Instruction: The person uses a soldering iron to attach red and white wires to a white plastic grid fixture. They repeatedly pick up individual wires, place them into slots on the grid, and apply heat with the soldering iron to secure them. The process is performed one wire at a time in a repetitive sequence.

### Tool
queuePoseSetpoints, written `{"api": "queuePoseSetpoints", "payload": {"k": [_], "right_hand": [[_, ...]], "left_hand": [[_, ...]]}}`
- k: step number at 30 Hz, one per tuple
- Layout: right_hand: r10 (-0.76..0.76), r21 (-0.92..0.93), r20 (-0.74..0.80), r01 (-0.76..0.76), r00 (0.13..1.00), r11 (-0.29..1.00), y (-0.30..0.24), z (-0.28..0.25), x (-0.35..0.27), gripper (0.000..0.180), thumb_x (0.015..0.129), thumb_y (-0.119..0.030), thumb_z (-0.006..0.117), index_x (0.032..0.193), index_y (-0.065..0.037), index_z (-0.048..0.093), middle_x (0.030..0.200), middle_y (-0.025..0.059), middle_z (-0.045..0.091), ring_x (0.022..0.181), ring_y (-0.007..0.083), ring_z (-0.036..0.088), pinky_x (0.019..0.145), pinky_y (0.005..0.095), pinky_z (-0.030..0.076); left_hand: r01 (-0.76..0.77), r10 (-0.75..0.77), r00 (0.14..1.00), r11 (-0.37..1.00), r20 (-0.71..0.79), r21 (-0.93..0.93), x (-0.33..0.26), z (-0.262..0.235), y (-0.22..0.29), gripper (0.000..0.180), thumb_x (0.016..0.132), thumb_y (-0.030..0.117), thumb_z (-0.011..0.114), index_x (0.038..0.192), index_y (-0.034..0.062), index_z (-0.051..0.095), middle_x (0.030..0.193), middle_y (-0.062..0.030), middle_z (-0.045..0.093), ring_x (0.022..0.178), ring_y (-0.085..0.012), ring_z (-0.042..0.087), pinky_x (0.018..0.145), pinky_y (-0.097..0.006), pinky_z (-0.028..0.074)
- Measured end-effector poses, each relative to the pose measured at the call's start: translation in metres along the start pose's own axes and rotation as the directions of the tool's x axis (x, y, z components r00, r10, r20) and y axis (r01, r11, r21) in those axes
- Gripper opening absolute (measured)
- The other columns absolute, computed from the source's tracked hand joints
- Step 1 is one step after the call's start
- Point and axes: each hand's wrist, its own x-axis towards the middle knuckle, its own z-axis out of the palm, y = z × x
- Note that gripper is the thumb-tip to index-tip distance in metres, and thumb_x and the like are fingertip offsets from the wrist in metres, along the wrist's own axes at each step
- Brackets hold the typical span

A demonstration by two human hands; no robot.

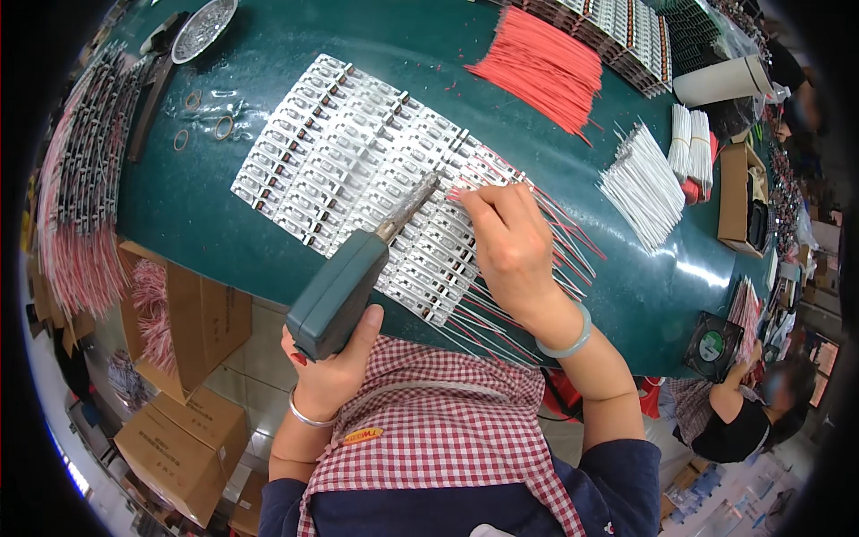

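My left hand (335, 371) is wrapped round the handle of a dark green soldering gun (338, 291). The gun's metal tip points up and right, close to the fingertips of my right hand (514, 246). Those fingers are pinched on a thin red wire (455, 193) at a white module. Rows of white modules (358, 134) lie side by side as a flat sheet on the green table. Red and white wires (573, 237) stick out from the sheet's right edge, partly beneath my right hand. The exact contact at the gun's tip is too small to make out.
Piles of red wires (541, 67) and white wires (644, 183) lie farther back and right. A metal dish (204, 31) and several rubber bands (224, 128) are at the left. Wired strips (85, 179) hang over the left edge, near cardboard boxes (183, 447). Another person (738, 412) sits at right.
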Motion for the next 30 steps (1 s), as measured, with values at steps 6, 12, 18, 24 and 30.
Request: {"api": "queuePoseSetpoints", "payload": {"k": [6,12,18,24,30], "right_hand": [[0.006,-0.011,0.022,-0.006,1.0,1.0,-0.003,0.0,0.0,0.02,0.077,0.002,0.07,0.097,0.003,0.068,0.092,0.0105,0.06,0.081,0.0256,0.057,0.067,0.0356,0.05],[-0.002,-0.038,0.045,0.004,0.999,0.999,-0.003,0.0,0.001,0.02,0.077,0.002,0.069,0.097,0.005,0.068,0.093,0.0111,0.06,0.082,0.0262,0.056,0.068,0.0356,0.05],[-0.008,-0.041,0.068,0.011,0.998,0.999,-0.003,-0.001,0.004,0.021,0.078,0.002,0.068,0.099,0.006,0.069,0.092,0.0116,0.059,0.083,0.0267,0.056,0.069,0.0354,0.05],[-0.013,-0.049,0.064,0.016,0.998,0.999,-0.004,-0.001,0.004,0.021,0.078,0.002,0.068,0.098,0.006,0.069,0.092,0.0118,0.058,0.083,0.0267,0.056,0.068,0.0354,0.05],[-0.011,-0.054,0.053,0.014,0.999,0.998,-0.004,0.001,0.003,0.022,0.076,0.002,0.068,0.098,0.005,0.069,0.092,0.0116,0.059,0.083,0.0266,0.057,0.067,0.0354,0.05]], "left_hand": [[-0.185,0.183,0.982,0.982,0.049,0.039,0.006,0.003,0.001,0.021,0.084,0.005,0.081,0.101,-0.0038,0.072,0.092,-0.0085,0.074,0.076,-0.0129,0.067,0.067,-0.027,0.052],[-0.178,0.172,0.98,0.982,0.096,0.056,0.01,0.004,0.004,0.019,0.084,0.0,0.078,0.1,-0.0054,0.069,0.09,-0.0081,0.07,0.074,-0.012,0.064,0.065,-0.027,0.05],[-0.207,0.198,0.975,0.974,0.101,0.089,0.01,0.004,0.006,0.02,0.083,-0.001,0.078,0.1,-0.006,0.069,0.089,-0.0077,0.068,0.072,-0.0111,0.062,0.062,-0.026,0.048],[-0.156,0.152,0.987,0.984,0.05,0.089,0.004,-0.001,0.002,0.021,0.082,0.002,0.08,0.1,-0.0044,0.071,0.088,-0.0087,0.071,0.071,-0.0129,0.065,0.064,-0.027,0.051],[-0.069,0.069,0.998,0.997,0.001,0.039,-0.005,-0.004,-0.004,0.023,0.082,0.006,0.081,0.102,-0.0026,0.074,0.087,-0.0092,0.075,0.072,-0.0157,0.07,0.066,-0.029,0.055]]}}
